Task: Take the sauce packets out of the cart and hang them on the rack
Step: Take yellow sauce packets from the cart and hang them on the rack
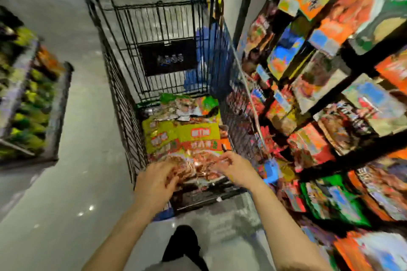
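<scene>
Over a wire cart (pixel 123 86), both hands reach onto piled sauce packets (pixel 187 138).

Left hand (pixel 154 185) and right hand (pixel 236 168) rest on the nearest packet, fingers blurred, grip unclear; the packets lie in the cart's near end; the rack (pixel 326 103) of hanging packets stands just beside, right.

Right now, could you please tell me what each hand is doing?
Left hand: on the sauce packets in the cart; grip too blurred to tell.
Right hand: on the same packets; grip also too blurred.
</scene>
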`<state>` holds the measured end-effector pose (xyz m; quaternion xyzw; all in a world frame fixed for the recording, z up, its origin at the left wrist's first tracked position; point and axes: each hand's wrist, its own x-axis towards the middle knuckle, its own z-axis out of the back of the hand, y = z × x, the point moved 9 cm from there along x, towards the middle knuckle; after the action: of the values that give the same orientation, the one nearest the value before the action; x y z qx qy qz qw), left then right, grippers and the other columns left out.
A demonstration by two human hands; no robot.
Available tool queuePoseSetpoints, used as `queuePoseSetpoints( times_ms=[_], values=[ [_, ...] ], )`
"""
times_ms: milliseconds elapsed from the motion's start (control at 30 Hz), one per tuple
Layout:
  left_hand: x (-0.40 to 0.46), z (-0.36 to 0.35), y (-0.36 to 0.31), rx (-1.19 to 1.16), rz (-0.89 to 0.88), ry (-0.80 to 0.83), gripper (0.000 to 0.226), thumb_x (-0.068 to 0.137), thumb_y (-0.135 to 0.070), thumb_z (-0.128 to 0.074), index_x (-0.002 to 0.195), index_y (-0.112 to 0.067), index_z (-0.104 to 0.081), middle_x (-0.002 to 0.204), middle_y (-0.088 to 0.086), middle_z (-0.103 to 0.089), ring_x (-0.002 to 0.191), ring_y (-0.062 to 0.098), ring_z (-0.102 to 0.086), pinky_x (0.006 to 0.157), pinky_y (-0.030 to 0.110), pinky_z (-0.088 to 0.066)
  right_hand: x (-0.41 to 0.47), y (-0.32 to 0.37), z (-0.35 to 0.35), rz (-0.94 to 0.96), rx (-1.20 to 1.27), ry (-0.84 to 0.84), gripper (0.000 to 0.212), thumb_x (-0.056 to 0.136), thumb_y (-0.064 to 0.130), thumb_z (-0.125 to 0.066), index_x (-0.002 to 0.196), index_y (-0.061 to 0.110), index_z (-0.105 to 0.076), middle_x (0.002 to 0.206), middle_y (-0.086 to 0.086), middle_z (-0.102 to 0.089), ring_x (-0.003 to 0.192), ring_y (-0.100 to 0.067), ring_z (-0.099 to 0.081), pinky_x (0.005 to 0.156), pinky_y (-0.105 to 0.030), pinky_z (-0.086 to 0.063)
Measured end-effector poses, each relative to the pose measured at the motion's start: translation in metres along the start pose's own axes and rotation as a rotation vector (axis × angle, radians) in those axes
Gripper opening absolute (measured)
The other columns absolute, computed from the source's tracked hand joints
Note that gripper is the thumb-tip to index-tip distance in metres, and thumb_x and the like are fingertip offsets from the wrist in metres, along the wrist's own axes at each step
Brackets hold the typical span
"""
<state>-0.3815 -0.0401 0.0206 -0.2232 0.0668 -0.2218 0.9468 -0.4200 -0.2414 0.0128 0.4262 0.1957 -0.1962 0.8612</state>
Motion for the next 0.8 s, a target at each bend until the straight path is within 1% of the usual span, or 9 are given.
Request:
queuePoseSetpoints(
  times_ms=[67,100,167,233,300,400,533,667,800],
  values=[
    [0.003,0.008,0.025,0.109,0.039,-0.090,0.029,0.069,-0.022,-0.070,0.096,-0.012,-0.069,0.091,0.011,-0.065,0.083,0.034,-0.063,0.073,0.038,-0.049,0.025,0.003,-0.025,-0.040,0.025,0.049,0.014,0.085,0.022,-0.066,0.094,0.027,-0.056,0.075,0.010,-0.051,0.079,-0.013,-0.051,0.070,-0.024,-0.044],
    [0.006,0.012,0.035,0.157,0.067,-0.131,0.033,0.067,-0.019,-0.075,0.098,-0.012,-0.068,0.098,0.014,-0.063,0.089,0.037,-0.062,0.079,0.041,-0.046,0.035,0.007,-0.035,-0.043,0.029,0.081,0.018,0.085,0.020,-0.066,0.096,0.028,-0.055,0.078,0.010,-0.053,0.081,-0.012,-0.053,0.071,-0.021,-0.045],
    [0.017,0.015,0.054,0.243,0.123,-0.166,0.043,0.066,-0.020,-0.079,0.107,-0.014,-0.065,0.115,0.017,-0.058,0.110,0.039,-0.053,0.093,0.051,-0.038,0.055,0.008,-0.050,-0.063,-0.003,0.153,0.040,0.084,0.025,-0.067,0.121,0.018,-0.053,0.098,0.006,-0.052,0.097,-0.015,-0.054,0.078,-0.026,-0.043],
    [0.029,0.012,0.074,0.276,0.191,-0.150,0.052,0.070,-0.026,-0.076,0.119,-0.018,-0.059,0.133,0.018,-0.048,0.128,0.038,-0.037,0.103,0.057,-0.024,0.068,0.005,-0.053,-0.121,-0.032,0.187,0.053,0.086,0.026,-0.066,0.133,0.014,-0.044,0.113,0.001,-0.052,0.109,-0.022,-0.054,0.080,-0.030,-0.042],
    [0.039,0.007,0.088,0.283,0.236,-0.138,0.062,0.073,-0.028,-0.074,0.130,-0.018,-0.051,0.144,0.018,-0.036,0.136,0.036,-0.023,0.106,0.059,-0.017,0.080,-0.005,-0.051,-0.212,-0.028,0.194,0.057,0.086,0.025,-0.065,0.136,0.013,-0.040,0.122,-0.006,-0.054,0.102,-0.022,-0.057,0.076,-0.031,-0.045],
    [0.044,0.001,0.095,0.281,0.253,-0.139,0.061,0.083,-0.034,-0.058,0.139,-0.018,-0.039,0.150,0.016,-0.027,0.139,0.036,-0.015,0.109,0.060,-0.017,0.099,-0.014,-0.043,-0.261,-0.035,0.174,0.046,0.089,0.020,-0.061,0.130,0.012,-0.044,0.108,0.000,-0.051,0.092,-0.016,-0.056,0.068,-0.023,-0.043],
    [0.043,-0.001,0.096,0.341,0.273,-0.110,0.059,0.083,-0.039,-0.040,0.138,-0.019,-0.041,0.150,0.013,-0.027,0.139,0.035,-0.015,0.109,0.058,-0.014,0.131,-0.014,-0.041,-0.275,-0.091,0.172,0.054,0.091,0.027,-0.058,0.138,0.012,-0.037,0.139,-0.008,-0.045,0.123,-0.025,-0.047,0.088,-0.029,-0.041],
    [0.046,-0.001,0.097,0.386,0.349,-0.079,0.056,0.084,-0.039,-0.039,0.137,-0.022,-0.042,0.147,0.012,-0.033,0.138,0.034,-0.020,0.109,0.057,-0.015,0.192,-0.006,-0.071,-0.227,-0.218,0.243,0.063,0.092,0.039,-0.053,0.143,0.012,-0.029,0.146,-0.010,-0.039,0.124,-0.029,-0.048,0.099,-0.036,-0.040],
    [0.046,-0.001,0.106,0.399,0.408,-0.107,0.050,0.091,-0.041,-0.029,0.136,-0.024,-0.041,0.147,0.008,-0.032,0.137,0.031,-0.021,0.111,0.051,-0.007,0.252,0.015,-0.110,-0.163,-0.207,0.187,0.070,0.090,0.042,-0.053,0.146,0.015,-0.021,0.151,-0.011,-0.031,0.137,-0.030,-0.032,0.110,-0.039,-0.030]
  ],
)
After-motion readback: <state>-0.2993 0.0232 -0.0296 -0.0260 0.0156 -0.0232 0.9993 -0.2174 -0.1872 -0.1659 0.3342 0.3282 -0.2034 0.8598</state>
